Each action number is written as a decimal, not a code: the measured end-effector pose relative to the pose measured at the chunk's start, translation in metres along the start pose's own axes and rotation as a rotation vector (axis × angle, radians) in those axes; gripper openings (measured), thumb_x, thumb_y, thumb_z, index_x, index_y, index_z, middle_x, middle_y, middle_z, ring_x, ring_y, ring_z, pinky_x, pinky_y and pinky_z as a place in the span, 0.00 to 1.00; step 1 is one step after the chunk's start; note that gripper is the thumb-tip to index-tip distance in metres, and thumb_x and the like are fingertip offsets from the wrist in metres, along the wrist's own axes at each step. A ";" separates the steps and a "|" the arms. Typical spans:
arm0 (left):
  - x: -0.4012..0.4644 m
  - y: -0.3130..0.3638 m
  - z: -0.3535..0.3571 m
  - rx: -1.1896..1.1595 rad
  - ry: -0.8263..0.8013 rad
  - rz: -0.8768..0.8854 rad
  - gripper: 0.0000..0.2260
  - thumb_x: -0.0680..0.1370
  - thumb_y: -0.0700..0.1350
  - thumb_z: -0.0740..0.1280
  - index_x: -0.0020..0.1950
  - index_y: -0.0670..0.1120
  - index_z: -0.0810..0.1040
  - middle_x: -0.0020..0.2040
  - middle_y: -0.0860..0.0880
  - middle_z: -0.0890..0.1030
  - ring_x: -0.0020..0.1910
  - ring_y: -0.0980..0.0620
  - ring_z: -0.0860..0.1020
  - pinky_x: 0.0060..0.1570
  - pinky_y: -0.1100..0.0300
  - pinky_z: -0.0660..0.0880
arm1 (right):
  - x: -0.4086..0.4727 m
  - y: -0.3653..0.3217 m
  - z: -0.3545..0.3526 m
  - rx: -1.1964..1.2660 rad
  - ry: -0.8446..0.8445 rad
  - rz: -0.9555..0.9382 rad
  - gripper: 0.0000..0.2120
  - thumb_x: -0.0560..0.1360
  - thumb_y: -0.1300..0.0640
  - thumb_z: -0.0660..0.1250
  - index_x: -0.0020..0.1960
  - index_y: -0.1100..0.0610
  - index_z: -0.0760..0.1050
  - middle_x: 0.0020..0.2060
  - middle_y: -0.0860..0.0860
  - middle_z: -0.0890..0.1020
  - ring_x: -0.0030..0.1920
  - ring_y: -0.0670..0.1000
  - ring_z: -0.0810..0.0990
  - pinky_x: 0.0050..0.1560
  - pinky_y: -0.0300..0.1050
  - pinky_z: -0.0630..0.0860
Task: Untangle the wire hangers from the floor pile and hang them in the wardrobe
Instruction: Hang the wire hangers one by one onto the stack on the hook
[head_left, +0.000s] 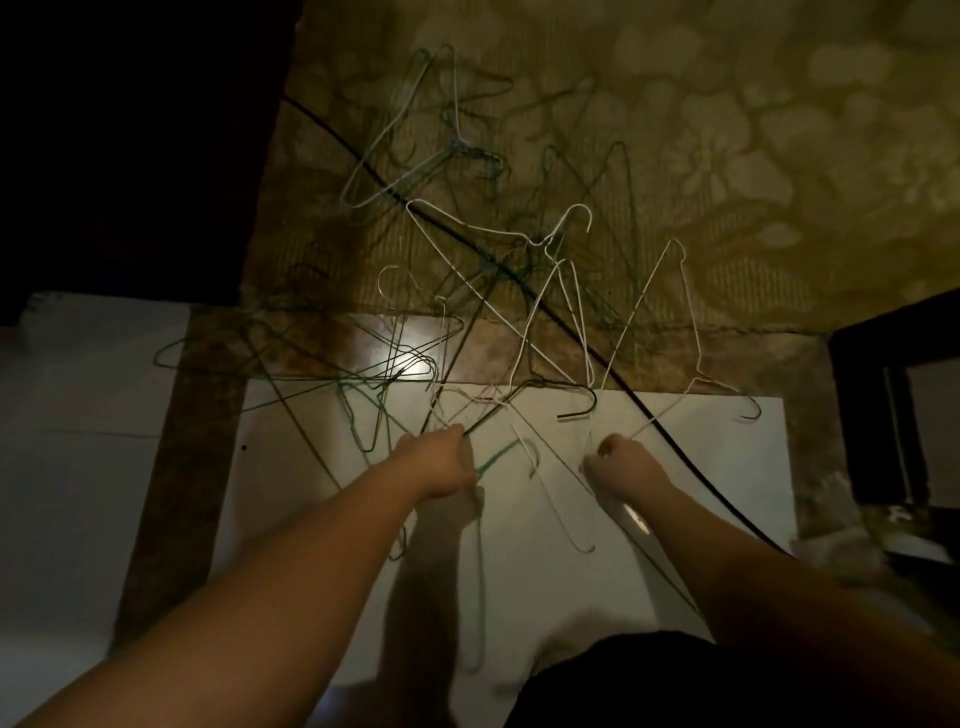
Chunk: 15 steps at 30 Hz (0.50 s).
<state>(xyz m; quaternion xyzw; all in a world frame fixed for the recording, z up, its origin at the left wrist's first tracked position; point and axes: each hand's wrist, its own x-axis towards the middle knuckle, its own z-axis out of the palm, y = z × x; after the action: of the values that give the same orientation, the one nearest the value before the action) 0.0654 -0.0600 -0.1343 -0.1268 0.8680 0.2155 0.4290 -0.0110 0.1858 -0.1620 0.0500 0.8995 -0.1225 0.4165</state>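
The left hand (439, 460) grips a green wire hanger (480, 561) and a dark one; the right hand (621, 465) pinches a thin white wire hanger (685, 322). The tangled pile of wire hangers (493, 291) sprawls across patterned floor (779, 156) and white floor panel (545, 571), crossed by a black cable (566, 322).

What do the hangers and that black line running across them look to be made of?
Hangers: thin bent wire, apparently metal with white or green coating; twisted necks show. Black line: thicker, smooth, gently curving, likely a rubber or plastic-sheathed cable, not a hanger.
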 end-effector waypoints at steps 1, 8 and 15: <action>0.000 0.003 0.002 -0.020 -0.026 -0.007 0.27 0.78 0.54 0.65 0.74 0.46 0.65 0.68 0.43 0.74 0.64 0.43 0.73 0.60 0.51 0.70 | -0.004 0.001 0.004 -0.055 -0.035 -0.010 0.18 0.77 0.49 0.63 0.59 0.61 0.75 0.56 0.58 0.78 0.52 0.56 0.77 0.49 0.43 0.71; -0.003 0.018 0.005 -0.061 0.122 0.016 0.14 0.82 0.47 0.58 0.62 0.44 0.76 0.58 0.43 0.79 0.55 0.45 0.76 0.47 0.59 0.71 | -0.010 0.013 0.008 0.172 0.116 0.086 0.20 0.80 0.47 0.57 0.38 0.60 0.75 0.36 0.54 0.77 0.43 0.55 0.75 0.44 0.45 0.69; 0.005 0.016 -0.012 -0.396 0.458 -0.109 0.21 0.79 0.47 0.63 0.71 0.44 0.67 0.69 0.44 0.67 0.67 0.44 0.66 0.59 0.52 0.69 | -0.003 0.003 0.005 0.375 0.480 0.082 0.17 0.75 0.54 0.65 0.59 0.62 0.73 0.58 0.59 0.73 0.55 0.58 0.74 0.57 0.53 0.74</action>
<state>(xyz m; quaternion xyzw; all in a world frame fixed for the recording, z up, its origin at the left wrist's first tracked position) 0.0477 -0.0518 -0.1279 -0.2998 0.8751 0.3230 0.2001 -0.0050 0.1872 -0.1628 0.1898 0.9310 -0.2543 0.1804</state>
